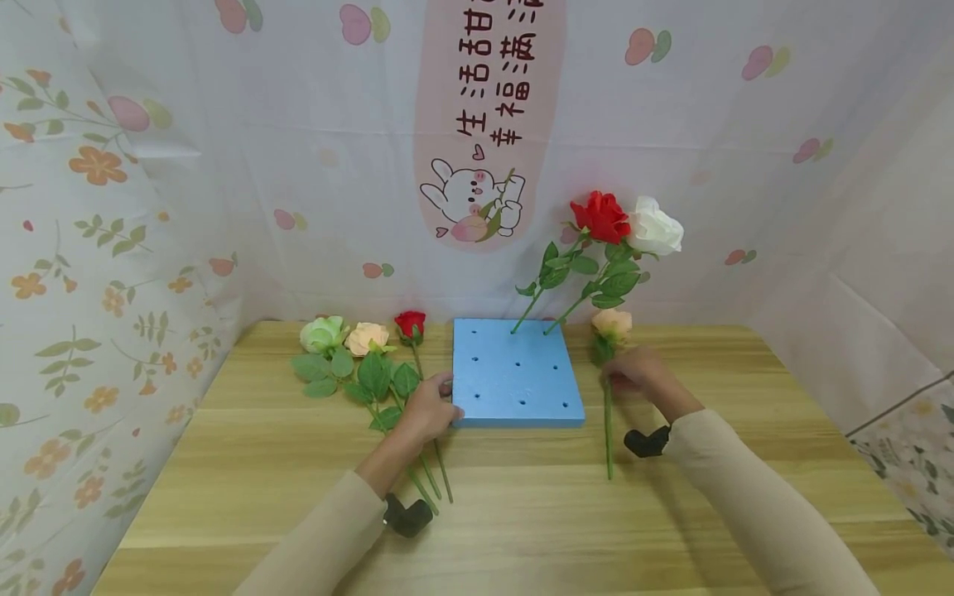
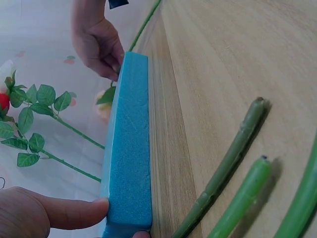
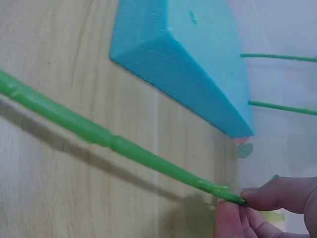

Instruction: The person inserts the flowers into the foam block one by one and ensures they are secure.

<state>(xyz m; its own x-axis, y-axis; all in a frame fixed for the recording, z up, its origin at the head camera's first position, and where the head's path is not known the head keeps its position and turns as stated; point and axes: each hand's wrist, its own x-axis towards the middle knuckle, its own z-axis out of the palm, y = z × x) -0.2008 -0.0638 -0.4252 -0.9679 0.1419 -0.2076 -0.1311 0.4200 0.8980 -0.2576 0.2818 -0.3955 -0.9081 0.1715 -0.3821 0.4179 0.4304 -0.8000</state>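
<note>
A blue foam block (image 1: 514, 382) with small holes lies on the table. Two artificial roses, one red (image 1: 600, 217) and one white (image 1: 655, 227), stand tilted in its back holes. At the block's front left corner, my left hand (image 1: 426, 410) grips its edge; in the left wrist view the thumb (image 2: 79, 212) presses on the foam. To the right of the block, my right hand (image 1: 641, 374) pinches the green stem (image 3: 143, 157) of a peach rose (image 1: 613, 323) below its bloom. That stem's lower end points toward the table's front.
Left of the block lie a pale green rose (image 1: 323, 335), another peach rose (image 1: 367, 338) and a smaller red rose (image 1: 411, 324), stems pointing forward. Behind the wooden table (image 1: 298, 447) hangs a printed cloth (image 1: 313, 165).
</note>
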